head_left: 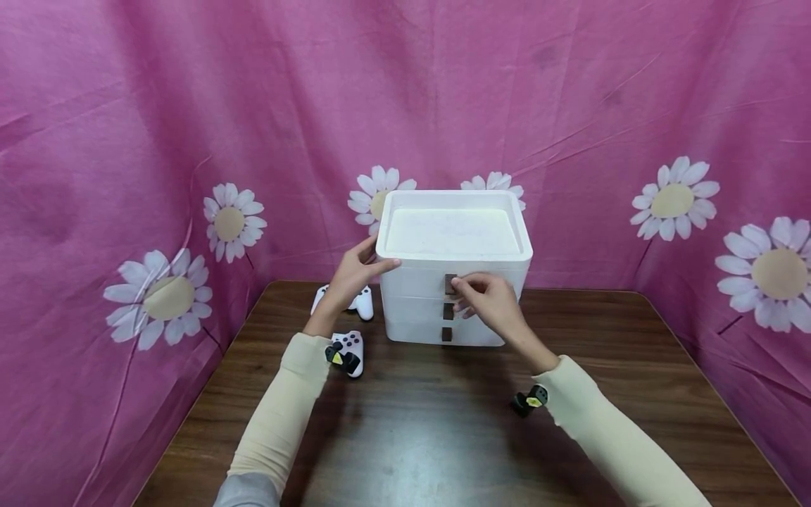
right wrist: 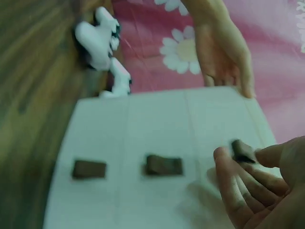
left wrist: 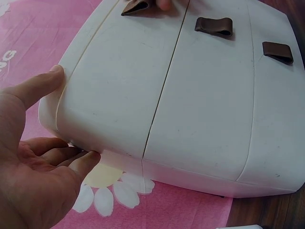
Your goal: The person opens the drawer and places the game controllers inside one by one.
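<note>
A white three-drawer cabinet stands upright, its front facing me, with a brown pull tab on each drawer. My left hand grips its upper left corner; in the left wrist view the thumb lies on the front face and the fingers bend against the side. My right hand pinches the top drawer's pull tab between thumb and fingers. Below it are the middle tab and bottom tab, untouched. Every drawer looks closed.
Two white game controllers lie left of the cabinet on the wooden table: one partly behind my left wrist, the other nearer. A pink curtain with daisies hangs around the table's back and sides.
</note>
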Motion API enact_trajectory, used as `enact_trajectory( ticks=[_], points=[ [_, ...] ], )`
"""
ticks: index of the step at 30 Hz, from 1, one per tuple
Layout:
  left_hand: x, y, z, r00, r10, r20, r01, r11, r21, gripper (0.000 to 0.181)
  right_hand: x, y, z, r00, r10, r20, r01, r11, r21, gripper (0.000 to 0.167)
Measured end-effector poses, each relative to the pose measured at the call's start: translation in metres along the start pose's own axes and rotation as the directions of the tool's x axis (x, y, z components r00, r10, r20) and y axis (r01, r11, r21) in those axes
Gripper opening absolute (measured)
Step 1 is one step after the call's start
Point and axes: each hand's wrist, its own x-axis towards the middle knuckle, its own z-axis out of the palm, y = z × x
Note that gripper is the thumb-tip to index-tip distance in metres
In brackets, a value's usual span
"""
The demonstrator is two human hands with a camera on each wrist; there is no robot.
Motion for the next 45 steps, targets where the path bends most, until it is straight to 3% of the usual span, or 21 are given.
enact_trajectory(
  ticks=[3, 7, 11, 13, 14, 16, 20, 23, 25, 29, 37, 41, 45],
  points=[
    [0.000, 0.000, 0.000, 1.000, 0.002, 0.001, -0.002, 1.000, 0.002, 0.084, -0.002, -0.006, -0.019, 0.990, -0.131, -0.043, 0.124, 0.984, -0.126, 0.025],
    [0.000, -0.001, -0.001, 1.000, 0.004, 0.002, -0.004, 1.000, -0.004, 0.085, -0.004, -0.018, -0.049, 0.957, -0.269, -0.109, 0.240, 0.944, -0.226, 0.018],
    [0.000, -0.002, -0.001, 1.000, 0.004, 0.006, -0.004, 1.000, -0.008, 0.085, -0.002, -0.026, -0.077, 0.913, -0.351, -0.208, 0.276, 0.907, -0.318, 0.015],
    [0.000, -0.002, -0.002, 1.000, 0.004, 0.007, -0.004, 1.000, -0.008, 0.085, 0.002, -0.026, -0.089, 0.904, -0.351, -0.243, 0.253, 0.899, -0.358, 0.019],
    [-0.001, -0.001, -0.002, 1.000, 0.005, 0.008, -0.005, 1.000, -0.007, 0.084, 0.003, -0.025, -0.095, 0.908, -0.336, -0.251, 0.229, 0.898, -0.375, 0.024],
    [-0.002, -0.001, -0.002, 1.000, 0.005, 0.007, -0.005, 1.000, -0.008, 0.085, 0.007, -0.023, -0.105, 0.933, -0.277, -0.228, 0.177, 0.908, -0.379, 0.038],
    [-0.002, -0.002, -0.002, 1.000, 0.000, 0.004, 0.000, 1.000, -0.009, 0.085, 0.015, -0.015, -0.120, 0.992, -0.099, -0.081, 0.064, 0.932, -0.357, 0.078],
    [-0.001, -0.003, -0.003, 1.000, -0.004, 0.004, 0.004, 1.000, -0.011, 0.085, 0.020, -0.006, -0.123, 0.999, 0.003, 0.038, 0.010, 0.944, -0.331, 0.100],
    [-0.001, -0.003, -0.003, 1.000, -0.008, 0.002, 0.008, 1.000, -0.011, 0.085, 0.023, 0.000, -0.123, 0.996, 0.028, 0.089, 0.002, 0.948, -0.317, 0.107],
    [-0.002, -0.002, -0.003, 1.000, -0.012, -0.006, 0.013, 1.000, 0.002, 0.085, 0.026, 0.007, -0.118, 0.994, 0.006, 0.111, 0.026, 0.957, -0.289, 0.105],
    [-0.009, -0.003, -0.003, 0.999, -0.032, -0.019, 0.033, 0.998, 0.058, 0.085, 0.028, 0.007, -0.112, 0.999, -0.017, 0.051, 0.029, 0.967, -0.253, 0.093],
    [-0.015, -0.003, -0.005, 0.998, -0.043, -0.047, 0.046, 0.996, 0.081, 0.076, 0.027, 0.008, -0.112, 0.999, -0.009, 0.038, 0.018, 0.972, -0.235, 0.092],
    [-0.023, -0.003, -0.004, 0.994, 0.007, -0.109, 0.005, 0.994, 0.111, 0.057, 0.027, 0.009, -0.111, 0.999, -0.015, 0.040, 0.023, 0.983, -0.182, 0.091]
  ],
)
